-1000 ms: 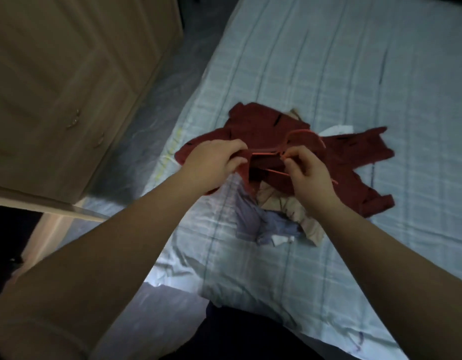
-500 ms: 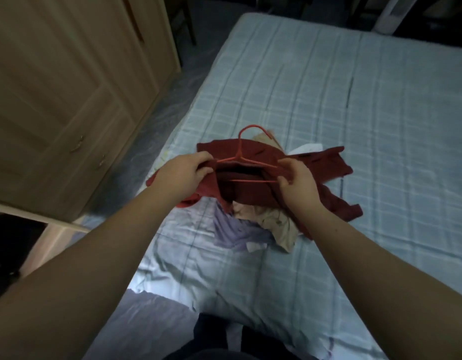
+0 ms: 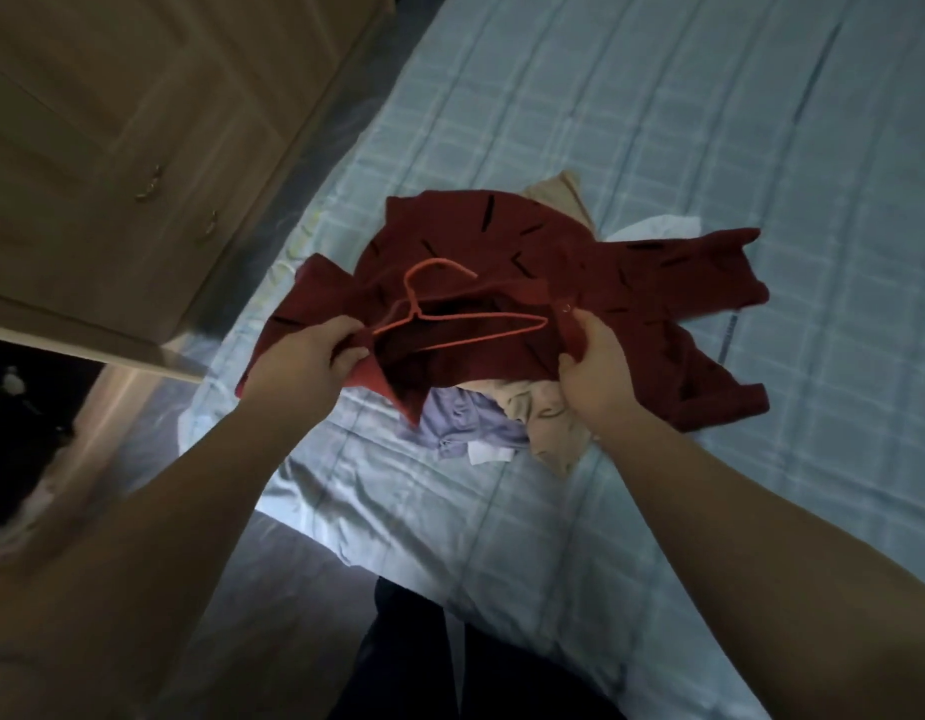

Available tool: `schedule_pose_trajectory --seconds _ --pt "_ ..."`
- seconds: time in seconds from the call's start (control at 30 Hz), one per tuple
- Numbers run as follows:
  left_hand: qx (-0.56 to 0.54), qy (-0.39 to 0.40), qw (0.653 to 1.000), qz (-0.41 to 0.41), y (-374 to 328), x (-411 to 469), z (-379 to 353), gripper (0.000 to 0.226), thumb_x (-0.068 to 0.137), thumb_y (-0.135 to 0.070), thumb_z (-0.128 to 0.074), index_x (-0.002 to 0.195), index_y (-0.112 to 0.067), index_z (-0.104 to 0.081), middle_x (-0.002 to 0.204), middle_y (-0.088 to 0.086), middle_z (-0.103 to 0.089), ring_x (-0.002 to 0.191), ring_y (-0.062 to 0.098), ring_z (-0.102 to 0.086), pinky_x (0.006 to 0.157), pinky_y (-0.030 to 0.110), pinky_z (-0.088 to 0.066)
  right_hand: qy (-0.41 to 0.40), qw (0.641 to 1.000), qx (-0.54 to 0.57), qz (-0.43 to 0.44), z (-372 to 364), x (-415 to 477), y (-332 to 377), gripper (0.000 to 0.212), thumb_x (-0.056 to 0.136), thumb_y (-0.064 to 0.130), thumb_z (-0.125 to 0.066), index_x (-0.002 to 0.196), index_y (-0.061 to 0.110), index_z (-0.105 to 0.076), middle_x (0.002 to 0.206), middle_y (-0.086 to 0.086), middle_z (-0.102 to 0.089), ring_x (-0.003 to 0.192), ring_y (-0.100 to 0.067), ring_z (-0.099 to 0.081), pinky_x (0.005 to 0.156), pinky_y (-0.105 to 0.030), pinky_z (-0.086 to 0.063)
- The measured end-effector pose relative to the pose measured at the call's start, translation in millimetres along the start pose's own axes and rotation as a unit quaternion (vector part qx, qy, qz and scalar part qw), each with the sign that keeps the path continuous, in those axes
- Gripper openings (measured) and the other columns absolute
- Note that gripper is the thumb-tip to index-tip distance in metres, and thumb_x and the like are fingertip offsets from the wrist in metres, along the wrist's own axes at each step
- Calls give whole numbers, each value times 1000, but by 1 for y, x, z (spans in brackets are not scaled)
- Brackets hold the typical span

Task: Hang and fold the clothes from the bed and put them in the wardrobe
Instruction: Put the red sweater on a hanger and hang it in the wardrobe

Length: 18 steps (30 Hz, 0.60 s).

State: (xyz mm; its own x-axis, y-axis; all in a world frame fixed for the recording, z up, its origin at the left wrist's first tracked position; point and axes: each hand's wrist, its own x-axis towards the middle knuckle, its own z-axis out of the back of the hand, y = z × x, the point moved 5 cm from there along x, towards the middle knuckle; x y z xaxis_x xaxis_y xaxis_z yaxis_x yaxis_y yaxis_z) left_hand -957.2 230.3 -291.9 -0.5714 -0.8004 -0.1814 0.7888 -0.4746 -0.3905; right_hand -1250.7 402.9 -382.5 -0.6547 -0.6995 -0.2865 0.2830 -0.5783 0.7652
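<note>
This is a home bedroom: a bed point(image 3: 658, 122) under a pale blue checked sheet carries a small heap of clothes point(image 3: 528, 407), and a wooden wardrobe point(image 3: 112, 122) with panelled doors stands beside it.

Both bare arms are out in front, the left forearm coming in from eight o'clock, the right from four o'clock, closing toward the middle. The left hand point(image 3: 304, 366) is curled, back to the camera, thumb and fingers pinching the edge of the red shirt point(image 3: 502, 241). The right hand point(image 3: 595, 371), level with it at three o'clock and well apart, grips the same cloth, thumb pointing to twelve, fingers tucked under.
</note>
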Motion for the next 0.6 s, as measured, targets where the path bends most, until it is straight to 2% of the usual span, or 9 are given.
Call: schedule_pose_trajectory --seconds 0.07,0.17,0.27,0.43,0.5,0.57,0.6 --pt "-10 -5 1000 24 2 -2 -10 24 92 -41 -60 115 -41 -53 87 -12 -64 82 21 -65 69 30 -43 3 1000 -6 -13 -3 13 -6 60 83 2 -63 141 12 -49 136 -14 -54 127 -26 -51 103 -19 -32" --pt "-22 0 999 46 0 -4 -20 25 91 -43 -60 115 -43 -52 91 -12 -66 84 20 -65 71 30 -44 4 999 -35 -37 -8 31 -11 63 83 7 -68 142 10 -46 139 -18 -50 130 -33 -48 110 -33 -33" --pt "-24 0 998 65 2 -5 -25 26 92 -42 -61 116 -44 -53 99 -9 -71 88 20 -66 72 27 -40 38 994 -78 -66 -19 46 -19 66 84 17 -72 143 11 -43 138 -19 -49 129 -37 -46 109 -43 -37" --pt "-30 23 996 85 14 -3 -21 25 93 -40 -60 119 -41 -60 103 -13 -69 93 14 -64 75 26 -41 58 995 -28 -80 -36 61 -20 66 83 18 -74 140 10 -41 132 -17 -56 123 -35 -53 100 -34 -39" --pt "-30 25 996 83 17 -3 -16 25 94 -39 -59 119 -40 -62 104 -12 -69 93 14 -63 76 27 -41 67 993 -34 -90 -41 62 -19 50 85 21 -71 129 12 -50 121 -17 -64 115 -36 -59 90 -32 -42" --pt "-30 22 997 74 17 0 -9 26 95 -38 -60 120 -39 -62 105 -9 -70 93 15 -64 76 27 -41 34 995 -49 -80 -37 62 -12 28 88 25 -65 112 12 -62 110 -16 -69 108 -38 -62 83 -32 -42" --pt "-29 18 997 67 15 2 -4 26 95 -37 -60 121 -38 -63 104 -8 -71 92 16 -64 76 26 -40 9 996 -49 -74 -31 61 -5 23 90 27 -62 107 11 -66 108 -16 -70 106 -38 -63 82 -32 -43"
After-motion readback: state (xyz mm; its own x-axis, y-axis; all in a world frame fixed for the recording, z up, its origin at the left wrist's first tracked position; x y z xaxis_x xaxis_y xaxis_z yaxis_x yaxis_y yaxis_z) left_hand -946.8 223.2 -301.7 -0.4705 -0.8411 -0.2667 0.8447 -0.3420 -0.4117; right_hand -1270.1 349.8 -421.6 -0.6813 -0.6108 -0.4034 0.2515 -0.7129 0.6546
